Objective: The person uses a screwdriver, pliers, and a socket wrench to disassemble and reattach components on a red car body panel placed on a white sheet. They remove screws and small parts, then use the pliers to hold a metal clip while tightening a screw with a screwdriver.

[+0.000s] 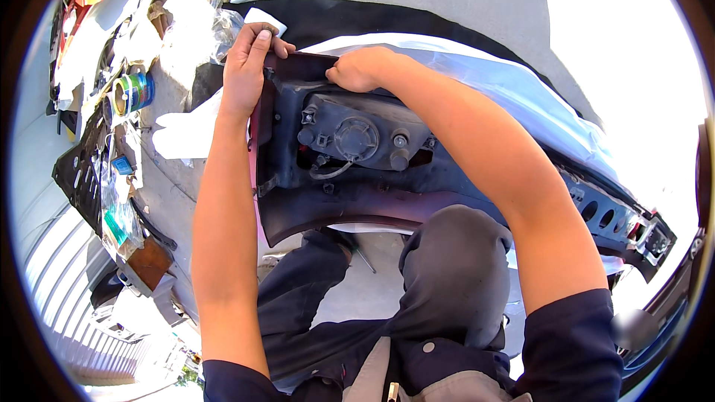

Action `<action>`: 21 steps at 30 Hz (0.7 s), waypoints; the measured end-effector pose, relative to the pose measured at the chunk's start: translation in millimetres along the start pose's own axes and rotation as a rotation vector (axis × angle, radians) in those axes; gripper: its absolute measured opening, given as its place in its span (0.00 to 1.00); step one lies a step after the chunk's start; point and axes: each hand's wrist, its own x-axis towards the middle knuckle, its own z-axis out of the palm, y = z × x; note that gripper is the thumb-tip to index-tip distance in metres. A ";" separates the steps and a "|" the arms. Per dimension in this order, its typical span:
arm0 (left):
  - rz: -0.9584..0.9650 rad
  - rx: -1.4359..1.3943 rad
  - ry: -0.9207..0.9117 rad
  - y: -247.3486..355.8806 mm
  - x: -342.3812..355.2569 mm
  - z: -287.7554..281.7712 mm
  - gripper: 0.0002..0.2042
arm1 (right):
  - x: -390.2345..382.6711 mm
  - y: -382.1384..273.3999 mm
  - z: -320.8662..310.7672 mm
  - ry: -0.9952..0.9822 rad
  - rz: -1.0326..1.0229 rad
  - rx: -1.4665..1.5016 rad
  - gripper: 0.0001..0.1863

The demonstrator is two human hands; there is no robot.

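In front of me lies a dark car fender [313,212], its curved wheel arch toward my knees. The back of a black headlight [356,139] sits in it, with round caps and a short cable. My left hand [249,59] is at the far left corner of the fender, thumb and fingers closed together; whatever they pinch is hidden. Just behind those fingers shows a white piece [267,21]. Along the far edge, my right hand [361,68] is closed, knuckles bent and fingertips against the rim; what it grips is hidden.
Pale blue-white sheeting [477,89] lies along the fender's far side, over black cloth [335,18]. A coloured can [134,94] and scattered scraps lie on the left. My bent knee [458,253] is close to the near edge. A thin rod [365,259] lies on the floor.
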 end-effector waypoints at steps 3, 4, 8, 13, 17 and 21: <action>0.026 -0.004 0.000 -2.7 1.8 0.6 0.10 | -1.1 -5.0 0.6 0.002 0.060 0.002 0.32; 0.028 -0.013 -0.001 -4.2 0.7 1.7 0.10 | -2.6 -7.7 0.3 -0.002 0.075 -0.007 0.32; 0.036 0.022 -0.032 -4.4 1.7 -1.4 0.10 | -1.7 -21.5 -4.3 -0.035 0.161 -0.063 0.33; 0.081 -0.040 -0.042 -9.6 1.3 0.0 0.10 | 9.7 -25.9 -4.0 -0.040 0.184 -0.106 0.35; 0.098 -0.064 -0.027 -11.1 -0.5 2.0 0.10 | 14.3 -32.2 0.3 -0.026 0.286 -0.087 0.33; 0.117 -0.053 0.003 -12.8 0.5 3.3 0.09 | 14.9 -29.8 15.4 0.057 0.355 -0.027 0.34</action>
